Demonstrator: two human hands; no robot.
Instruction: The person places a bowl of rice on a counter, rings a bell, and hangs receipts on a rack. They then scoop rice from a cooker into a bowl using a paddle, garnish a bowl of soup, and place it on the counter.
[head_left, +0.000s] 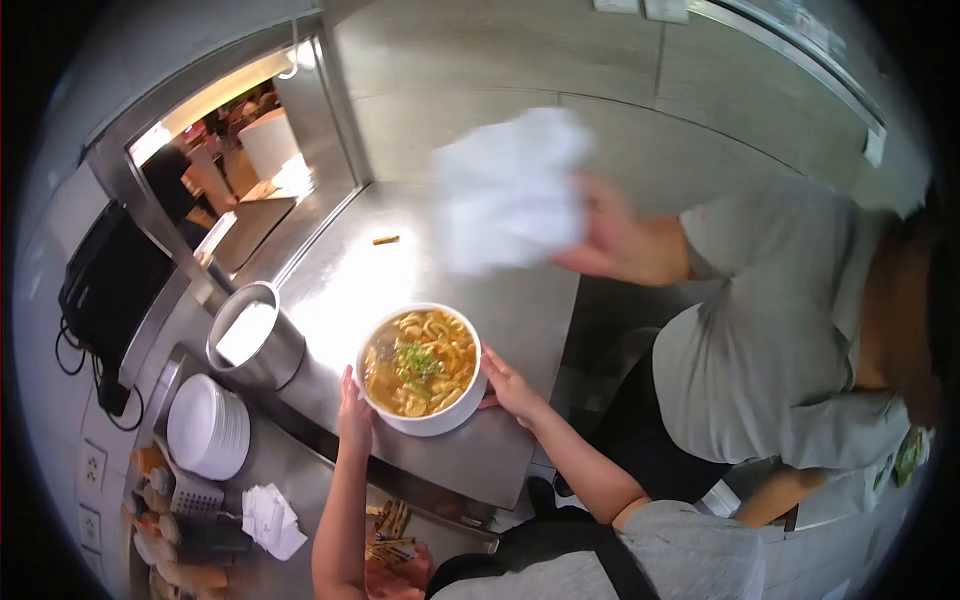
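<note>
On the steel counter (pixel 520 320), near its front edge, a white bowl (pixel 432 424) of noodle soup sits between our hands. Our left hand (pixel 354 412) and right hand (pixel 508 385) lie open, palms pressed to opposite sides of the bowl, fingers curled around nothing. Filled close to the rim, the bowl looks heavy, hot, breakable and quick to slop. We judge the safest hold to be low on the wall, both sides, kept level. Beside us, a co-worker's hand (pixel 612 238) holds a blurred white cloth (pixel 510 190) above the counter. A metal canister (pixel 255 335) and stacked plates (pixel 207 425) stand to the left.
</note>
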